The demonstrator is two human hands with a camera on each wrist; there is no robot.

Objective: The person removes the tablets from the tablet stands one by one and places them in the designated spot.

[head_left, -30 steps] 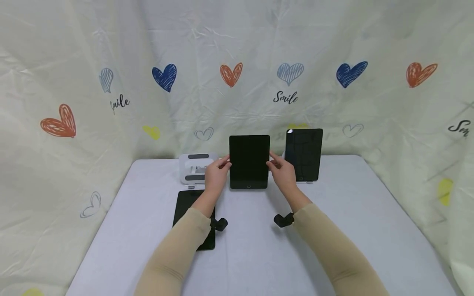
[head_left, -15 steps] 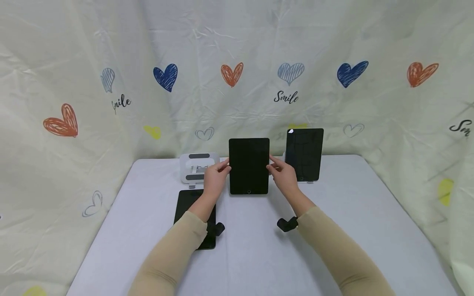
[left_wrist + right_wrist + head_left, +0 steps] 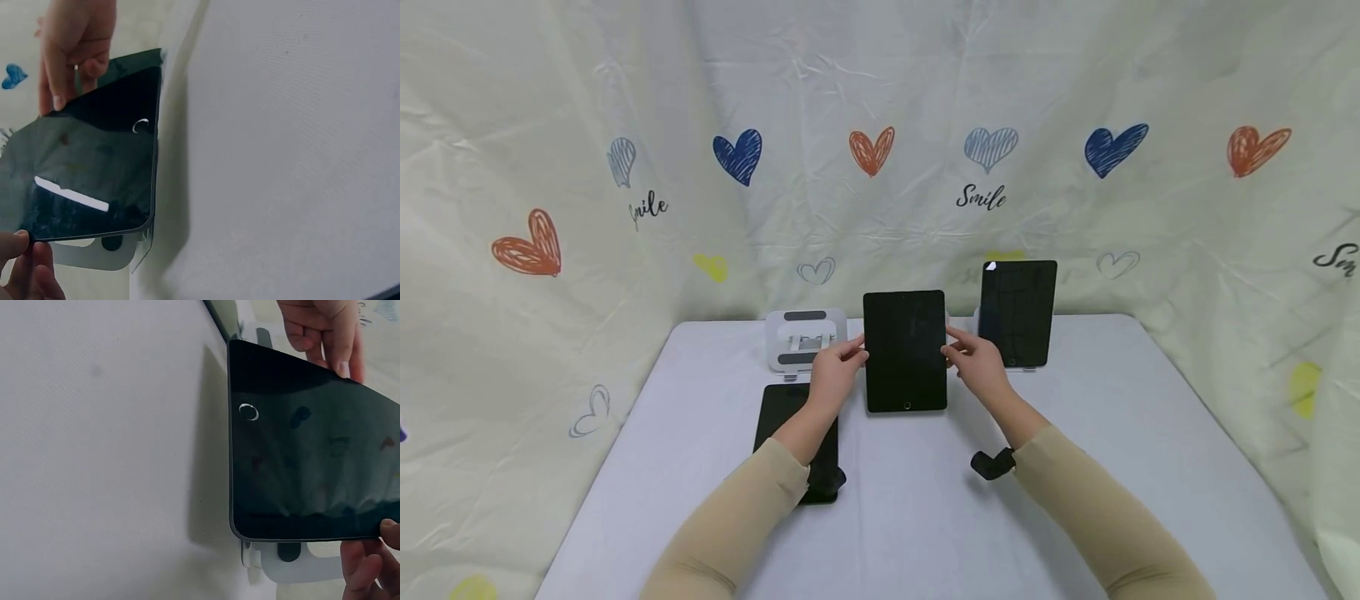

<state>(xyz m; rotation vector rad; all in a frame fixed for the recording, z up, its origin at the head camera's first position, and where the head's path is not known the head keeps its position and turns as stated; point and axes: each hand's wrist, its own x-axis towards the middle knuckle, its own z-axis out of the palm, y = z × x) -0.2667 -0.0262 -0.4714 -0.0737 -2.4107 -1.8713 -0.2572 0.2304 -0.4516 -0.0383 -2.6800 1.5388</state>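
A black tablet [image 3: 906, 351] is held up in the middle by both hands, its screen towards me and home button at the bottom. My left hand [image 3: 837, 372] pinches its left edge, thumb in front and fingers behind. The right edge is pinched likewise by my right hand [image 3: 981, 363]. Both wrist views show the tablet's lower edge off the cloth, with a shadow beside it. Behind the tablet, a white stand with dark pads [image 3: 300, 562] shows partly; the tablet hides most of it.
Left of centre stands a white stand [image 3: 780, 340] with grey pads. A second tablet [image 3: 782, 407] lies flat in front of it, partly under the left forearm. At right, another tablet [image 3: 1018, 313] leans on a stand. A printed curtain [image 3: 910, 225] hangs behind the white table [image 3: 910, 517].
Both hands have brought the held tablet lower and closer to me, and it looks larger. The forearms have drawn back and spread slightly. The other tablets stay put.
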